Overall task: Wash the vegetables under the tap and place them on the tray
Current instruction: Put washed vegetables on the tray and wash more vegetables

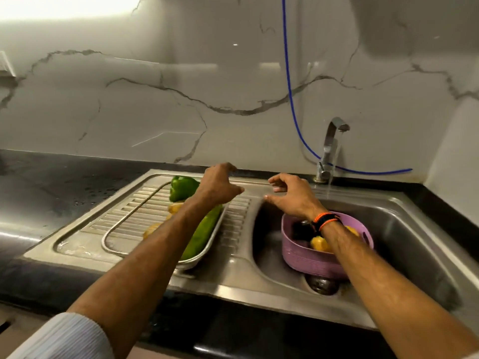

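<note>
Our left hand hovers released above the tray, mid-frame; our right hand hangs empty, fingers loosely curled, over the sink. The tray holds a green pepper and a long green vegetable. A purple basket sits right of centre; the tap runs.

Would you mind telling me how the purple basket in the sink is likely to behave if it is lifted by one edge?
The purple basket looks like thin plastic, so probably light and slightly flexible. It already sits tilted in the sink, so it may tip further. The yellow vegetable and a dark one inside could slide to the low side. The tap is running, so it may be slippery.
</note>
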Available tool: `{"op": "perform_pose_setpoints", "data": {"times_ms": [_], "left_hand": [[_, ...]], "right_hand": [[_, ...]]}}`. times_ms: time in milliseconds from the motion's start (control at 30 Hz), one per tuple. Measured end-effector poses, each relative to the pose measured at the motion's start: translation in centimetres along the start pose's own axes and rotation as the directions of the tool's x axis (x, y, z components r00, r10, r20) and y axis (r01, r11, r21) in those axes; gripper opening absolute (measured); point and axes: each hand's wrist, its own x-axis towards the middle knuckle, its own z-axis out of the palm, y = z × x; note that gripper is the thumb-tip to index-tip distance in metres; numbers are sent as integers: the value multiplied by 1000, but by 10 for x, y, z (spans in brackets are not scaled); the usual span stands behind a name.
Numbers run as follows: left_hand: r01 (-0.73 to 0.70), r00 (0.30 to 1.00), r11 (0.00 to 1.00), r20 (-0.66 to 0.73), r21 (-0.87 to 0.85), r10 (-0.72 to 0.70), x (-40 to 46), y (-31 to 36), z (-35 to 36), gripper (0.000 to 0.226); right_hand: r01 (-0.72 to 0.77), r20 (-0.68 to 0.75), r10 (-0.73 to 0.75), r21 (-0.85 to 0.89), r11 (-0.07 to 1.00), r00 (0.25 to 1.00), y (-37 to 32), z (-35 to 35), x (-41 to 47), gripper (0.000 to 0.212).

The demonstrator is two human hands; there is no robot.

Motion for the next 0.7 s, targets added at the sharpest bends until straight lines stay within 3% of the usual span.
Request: {"op": "perform_pose_setpoints", "data": {"times_ms": [467, 700], "left_hand": [[1, 949, 1000, 316, -5, 1, 7, 56, 187, 61], [-5, 921, 1000, 389, -4, 6, 20, 50, 224, 63]], "right_hand": [[-298, 11, 308, -214, 930, 951, 164, -52, -43, 41], [-227, 158, 334, -471, 852, 929, 200, -38, -17, 46]]}}
